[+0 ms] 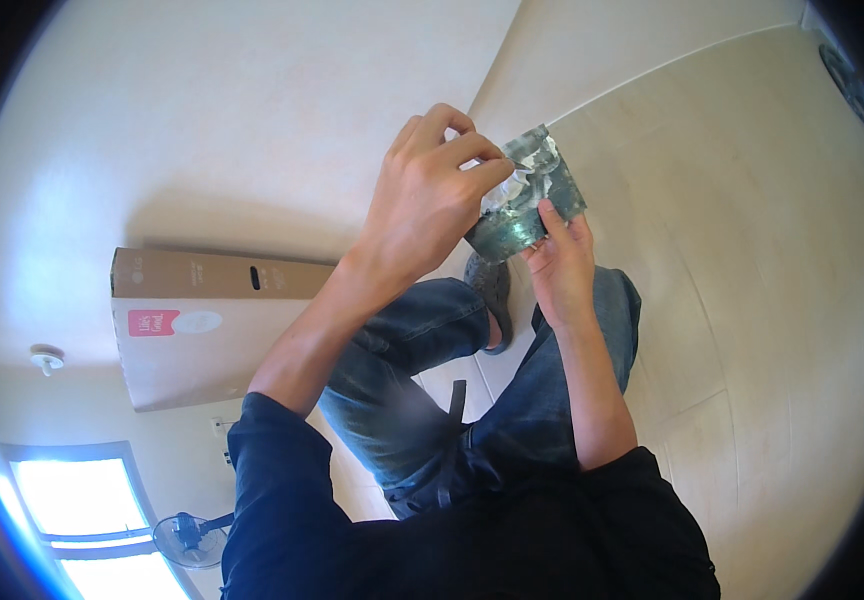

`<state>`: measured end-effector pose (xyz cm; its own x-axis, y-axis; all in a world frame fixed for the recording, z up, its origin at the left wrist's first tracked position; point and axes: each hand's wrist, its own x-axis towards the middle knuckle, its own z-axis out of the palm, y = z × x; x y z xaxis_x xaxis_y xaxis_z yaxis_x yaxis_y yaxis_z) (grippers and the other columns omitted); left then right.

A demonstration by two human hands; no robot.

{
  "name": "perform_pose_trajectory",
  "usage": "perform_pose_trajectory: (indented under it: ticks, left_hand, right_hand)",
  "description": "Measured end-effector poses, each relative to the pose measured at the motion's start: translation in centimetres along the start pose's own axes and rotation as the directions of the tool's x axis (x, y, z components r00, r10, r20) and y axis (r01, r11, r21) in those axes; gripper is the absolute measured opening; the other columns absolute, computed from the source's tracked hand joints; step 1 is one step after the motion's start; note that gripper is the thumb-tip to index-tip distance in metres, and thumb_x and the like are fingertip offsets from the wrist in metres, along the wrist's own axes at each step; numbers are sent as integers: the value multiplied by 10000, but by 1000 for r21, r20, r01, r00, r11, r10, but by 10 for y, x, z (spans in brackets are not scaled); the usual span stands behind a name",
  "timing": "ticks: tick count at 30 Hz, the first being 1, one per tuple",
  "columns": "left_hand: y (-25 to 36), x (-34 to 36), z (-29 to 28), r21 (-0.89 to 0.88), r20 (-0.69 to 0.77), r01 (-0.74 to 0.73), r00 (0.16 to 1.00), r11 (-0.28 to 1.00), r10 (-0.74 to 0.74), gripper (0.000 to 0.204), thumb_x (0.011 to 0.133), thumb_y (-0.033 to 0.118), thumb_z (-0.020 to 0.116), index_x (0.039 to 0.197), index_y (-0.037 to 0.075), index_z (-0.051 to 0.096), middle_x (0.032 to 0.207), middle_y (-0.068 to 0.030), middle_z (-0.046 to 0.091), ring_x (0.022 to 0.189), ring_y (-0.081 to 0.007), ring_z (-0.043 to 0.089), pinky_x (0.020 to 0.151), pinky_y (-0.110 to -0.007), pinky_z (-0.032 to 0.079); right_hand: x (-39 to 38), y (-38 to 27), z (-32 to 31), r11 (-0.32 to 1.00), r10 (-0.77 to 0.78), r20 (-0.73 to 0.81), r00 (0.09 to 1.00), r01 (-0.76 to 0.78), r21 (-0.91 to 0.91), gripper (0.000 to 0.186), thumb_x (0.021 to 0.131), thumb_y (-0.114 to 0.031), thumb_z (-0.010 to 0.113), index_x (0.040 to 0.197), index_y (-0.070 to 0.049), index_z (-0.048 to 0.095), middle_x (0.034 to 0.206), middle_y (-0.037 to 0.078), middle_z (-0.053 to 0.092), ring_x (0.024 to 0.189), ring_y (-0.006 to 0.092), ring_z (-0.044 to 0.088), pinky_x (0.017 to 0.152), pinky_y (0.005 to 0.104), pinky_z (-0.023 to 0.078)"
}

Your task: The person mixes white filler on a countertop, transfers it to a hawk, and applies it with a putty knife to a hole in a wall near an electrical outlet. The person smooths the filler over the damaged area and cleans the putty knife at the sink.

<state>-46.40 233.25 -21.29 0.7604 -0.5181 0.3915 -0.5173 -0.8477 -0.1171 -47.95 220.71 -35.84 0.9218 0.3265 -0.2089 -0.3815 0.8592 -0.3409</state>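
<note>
A flat, squarish dark plate [509, 232] with a greenish metallic sheen is held up in front of me, tilted. White paste-like smears [544, 158] cover part of its upper face. My right hand [560, 262] grips its near right edge, thumb on top and the other fingers partly hidden beneath. Over the plate's left side, my left hand [434, 178] is closed in a pinch, its fingertips close to the white smears. A small thin sliver shows by those fingertips, too small to name.
A long cardboard box [222, 345] leans by the pale wall [252, 110] at my left. Below the plate are my shoe [489, 290] and bent knees on the tiled floor [702, 250]. A fan [188, 540] stands near a bright window [77, 497]; dark round objects sit at the far right.
</note>
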Motion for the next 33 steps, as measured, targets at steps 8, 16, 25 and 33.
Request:
perform_pose_trajectory:
  ticks: [8,16,25,33]
  left_hand:
    - [3,-21,-11,148,15,-151,989,977,150,294,624,1,760,889,128,751,880,25,709,896,-236,591,691,-362,458]
    - [-29,-49,-10,-414,-291,467,746,782,-599,132,772,-8,771,886,58,765,871,-51,726,826,-175,596,711,-303,453]
    - [-63,-46,76,-729,136,535,725,428,-675,87,832,77,765,910,39,759,886,-47,740,793,-119,611,696,-278,414]
    - [-8,-28,107,-652,495,748,547,128,-676,86,827,84,768,897,35,751,887,-85,738,778,-162,664,690,-301,469]
  right_hand:
    - [1,5,-10,987,88,116,989,-102,126,369,1005,-146,554,1355,-56,477,1314,73,582,1203,187,573,1032,392,468]
    - [59,-3,10,980,-32,86,996,15,197,505,952,-21,593,1425,-23,415,1421,119,507,1326,248,481,1150,422,368]
    - [225,-84,138,235,-804,165,571,560,-794,255,972,-26,485,1191,49,592,1043,203,685,929,304,671,863,353,495]
    - [267,-126,169,-2,-864,218,454,430,-903,448,931,65,445,1374,47,505,1142,239,662,1034,354,667,892,379,530]
